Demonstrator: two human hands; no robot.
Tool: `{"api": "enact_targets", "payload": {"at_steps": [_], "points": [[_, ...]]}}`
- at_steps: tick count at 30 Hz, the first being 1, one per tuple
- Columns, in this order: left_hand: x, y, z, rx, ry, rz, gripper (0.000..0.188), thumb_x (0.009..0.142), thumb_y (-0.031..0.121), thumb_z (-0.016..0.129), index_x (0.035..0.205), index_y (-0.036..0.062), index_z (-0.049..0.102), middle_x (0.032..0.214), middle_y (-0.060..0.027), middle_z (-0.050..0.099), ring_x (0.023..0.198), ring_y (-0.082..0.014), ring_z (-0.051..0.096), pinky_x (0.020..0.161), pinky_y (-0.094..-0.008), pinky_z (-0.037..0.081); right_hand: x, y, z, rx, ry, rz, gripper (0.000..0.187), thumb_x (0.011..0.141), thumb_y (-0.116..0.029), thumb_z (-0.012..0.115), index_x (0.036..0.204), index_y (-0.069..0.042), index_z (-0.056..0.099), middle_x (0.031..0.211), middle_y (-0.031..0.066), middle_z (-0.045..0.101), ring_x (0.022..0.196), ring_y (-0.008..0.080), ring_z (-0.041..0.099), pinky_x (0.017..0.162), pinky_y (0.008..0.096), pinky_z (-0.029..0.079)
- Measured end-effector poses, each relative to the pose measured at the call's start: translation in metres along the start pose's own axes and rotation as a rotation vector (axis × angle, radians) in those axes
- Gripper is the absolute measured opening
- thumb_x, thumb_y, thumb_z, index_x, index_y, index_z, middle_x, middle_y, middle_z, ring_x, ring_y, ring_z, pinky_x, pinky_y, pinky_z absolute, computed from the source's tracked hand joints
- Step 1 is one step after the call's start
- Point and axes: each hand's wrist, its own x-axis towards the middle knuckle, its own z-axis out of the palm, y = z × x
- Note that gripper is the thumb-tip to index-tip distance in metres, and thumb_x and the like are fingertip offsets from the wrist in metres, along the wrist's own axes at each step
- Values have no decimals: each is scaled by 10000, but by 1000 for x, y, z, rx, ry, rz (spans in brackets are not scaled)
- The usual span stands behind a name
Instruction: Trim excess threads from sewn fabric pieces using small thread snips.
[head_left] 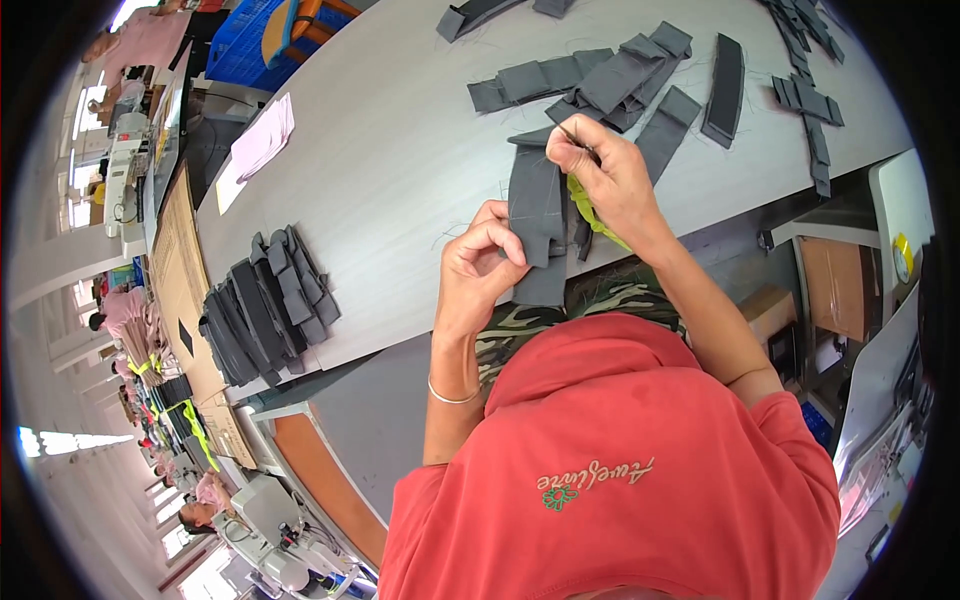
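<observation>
Pinched between my left hand's thumb and fingers is the edge of a dark grey fabric strip, which lies over the table's near edge and hangs toward my lap. My right hand is closed at the strip's far end, around a slim dark metal tool that looks like thread snips, mostly hidden by the fingers. A yellow-green cloth strip hangs below that hand. Loose threads lie across the grey fabric. Just beyond my hands is a loose heap of similar grey strips.
On the pale table, a stacked row of grey strips sits at left, with pinkish papers farther back. More strips lie at far right. A blue crate stands beyond the table. Sewing machines and other people are at left.
</observation>
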Motion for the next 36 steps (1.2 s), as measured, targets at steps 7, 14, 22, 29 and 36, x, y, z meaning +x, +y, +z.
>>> {"api": "enact_targets", "payload": {"at_steps": [7,14,22,29,36], "points": [[1,0,11,-133,283,-111,201,823,-13,644,681,48,516,934,-28,520,740,-80,446,677,-212,375,4,-3,-2,7,-28,-1,185,940,-164,562,826,-25,519,741,-40,482,695,49,411,618,210,358],[7,2,22,13,259,-28,146,824,-23,618,958,18,577,882,22,477,682,-49,364,631,-181,351,0,-14,6,54,-123,59,142,891,-152,594,856,-15,590,638,9,541,601,70,474,560,245,389],[2,-2,25,-64,75,-96,440,760,-38,712,1121,53,476,954,15,440,888,-62,446,765,-208,414,-1,-9,8,104,-91,75,140,892,-138,569,823,-16,571,655,5,545,621,62,489,568,244,388],[6,-7,24,13,120,-89,495,734,-96,722,1133,36,461,1032,-11,470,975,-87,493,847,-229,450,-2,-10,13,150,-52,45,150,901,-148,561,817,-24,558,660,-8,539,622,56,436,547,241,328],[0,-10,16,154,116,-46,196,675,-167,597,729,7,526,859,-5,393,790,-85,428,700,-203,395,-2,-16,11,188,-114,118,158,906,-139,549,788,-36,529,647,-19,520,613,47,407,559,223,321]]}}
